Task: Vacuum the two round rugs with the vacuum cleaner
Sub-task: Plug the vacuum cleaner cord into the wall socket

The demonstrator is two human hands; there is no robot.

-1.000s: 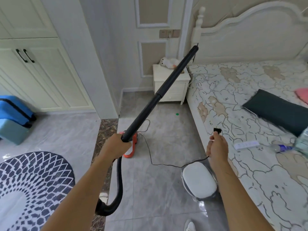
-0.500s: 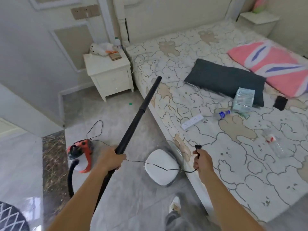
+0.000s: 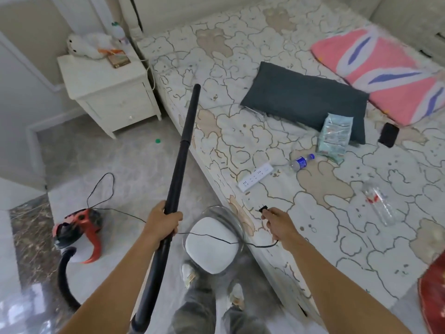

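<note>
My left hand (image 3: 161,224) grips the black vacuum tube (image 3: 183,145), which points up and away over the bed's edge. The orange and white vacuum body (image 3: 79,233) sits on the floor at the left, its black hose (image 3: 63,283) curving down from it. My right hand (image 3: 277,221) pinches the black plug (image 3: 263,209) of the thin power cord (image 3: 212,237) above the mattress edge. A white power strip (image 3: 255,177) lies on the bed just beyond the plug. No round rug is in view.
The bed (image 3: 301,213) fills the right, with a dark pillow (image 3: 303,97), pink pillow (image 3: 385,73), plastic bottles, a packet and a phone on it. A white stool (image 3: 212,249) stands before my feet. A white nightstand (image 3: 108,92) stands at the back left.
The view has swung right and down from the rug and wardrobe toward the bed. My right hand with the plug has come closer to the power strip; the tube has tilted lower.
</note>
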